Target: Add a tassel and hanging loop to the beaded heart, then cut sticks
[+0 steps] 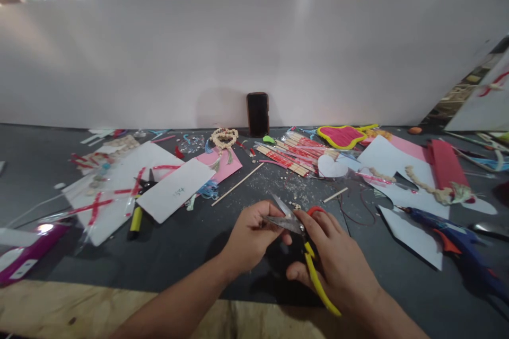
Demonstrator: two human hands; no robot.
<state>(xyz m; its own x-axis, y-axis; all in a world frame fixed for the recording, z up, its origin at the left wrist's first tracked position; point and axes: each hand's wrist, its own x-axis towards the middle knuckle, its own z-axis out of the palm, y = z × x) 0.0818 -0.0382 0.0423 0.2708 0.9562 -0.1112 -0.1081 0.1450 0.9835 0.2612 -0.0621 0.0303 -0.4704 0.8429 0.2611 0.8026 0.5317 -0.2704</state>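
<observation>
Near the front of the dark table, my right hand grips a pair of scissors with a yellow handle and a red part by the forefinger. The metal blades are spread and point left, toward my left hand. My left fingers are closed in a pinch at the blades. A small pale piece shows between the blades, but I cannot make out what it is. Pale crumbs and bits are scattered just beyond both hands. A short thin stick lies beyond my right hand, and a longer stick beyond my left.
A phone leans against the white board at the back. Red-wrapped sticks, a beaded piece and a white card lie across the middle and left. On the right are a blue glue gun and white paper.
</observation>
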